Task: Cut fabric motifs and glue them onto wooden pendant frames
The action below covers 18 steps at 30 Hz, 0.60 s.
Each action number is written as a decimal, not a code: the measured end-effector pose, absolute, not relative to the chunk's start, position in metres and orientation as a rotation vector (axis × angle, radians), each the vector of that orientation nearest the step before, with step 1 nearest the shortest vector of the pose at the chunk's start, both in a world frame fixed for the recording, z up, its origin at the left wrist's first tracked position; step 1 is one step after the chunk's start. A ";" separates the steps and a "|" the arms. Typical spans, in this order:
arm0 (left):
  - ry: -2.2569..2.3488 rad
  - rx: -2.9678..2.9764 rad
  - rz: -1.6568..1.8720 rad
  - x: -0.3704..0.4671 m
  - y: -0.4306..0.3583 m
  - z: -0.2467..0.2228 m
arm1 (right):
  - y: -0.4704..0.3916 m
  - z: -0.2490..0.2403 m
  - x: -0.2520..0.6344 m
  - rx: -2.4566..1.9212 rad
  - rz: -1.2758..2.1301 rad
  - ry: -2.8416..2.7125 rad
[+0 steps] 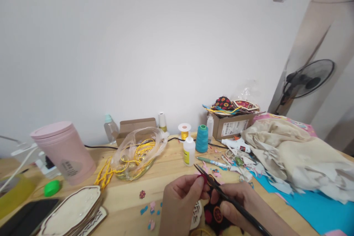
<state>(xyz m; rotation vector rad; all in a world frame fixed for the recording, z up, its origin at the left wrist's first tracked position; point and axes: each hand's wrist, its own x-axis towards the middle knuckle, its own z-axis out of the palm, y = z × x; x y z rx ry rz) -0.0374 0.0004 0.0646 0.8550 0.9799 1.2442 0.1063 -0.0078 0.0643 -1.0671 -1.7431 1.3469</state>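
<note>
Right hand (240,202): fingers curled, thumb below, gripping a long slim black pointed tool (235,203), tweezer-like; handle runs to bottom edge.
Left hand (182,197): thumb and index pressed together, pinching a small dark red piece (204,178); other fingers bent in behind.
Red piece: between left fingertips, above the table, right beside the tool's front end; contact with tool, cannot tell.
Under hands: black fabric with red and orange round motifs (217,214), partly hidden; pale openwork lattice piece (196,214) to its left.
Table: light wooden surface (124,210).
Loose bits: red flower-shaped piece (142,194), small blue bits (143,210), left of left hand.
Behind hands: white squeeze bottle with yellow label (189,153), teal cone of thread (202,139) beside it, green pen (211,162) lying flat.
Near left: stack of pale scallop-edged plates (73,210), dark flat phone (30,215) next to it.
Right side: bright blue sheet (318,210), crumpled cream fabric (293,151) partly over it.
</note>
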 end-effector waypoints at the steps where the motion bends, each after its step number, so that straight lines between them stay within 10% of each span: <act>1: 0.973 0.855 1.242 -0.038 0.000 0.064 | -0.007 0.063 0.106 -1.067 1.346 -1.750; 18: 0.942 0.806 1.178 -0.038 0.001 0.062 | -0.016 0.087 0.116 -1.247 1.331 -1.861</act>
